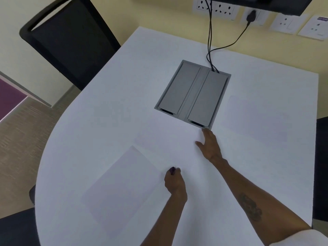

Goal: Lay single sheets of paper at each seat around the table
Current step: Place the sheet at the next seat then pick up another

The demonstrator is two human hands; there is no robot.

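A sheet of paper (122, 185) lay flat on the white surface (124, 77) at the near left, another sheet (255, 118) at the far right. The left hand (174, 182) was curled, fingertips pressed together at the near sheet's right corner, seemingly pinching it. The right hand (210, 146) rested spread and flat beside the grey cable box (193, 95), perhaps on a faint third sheet. Paper looked light, limp and slippery, best lifted by a corner.
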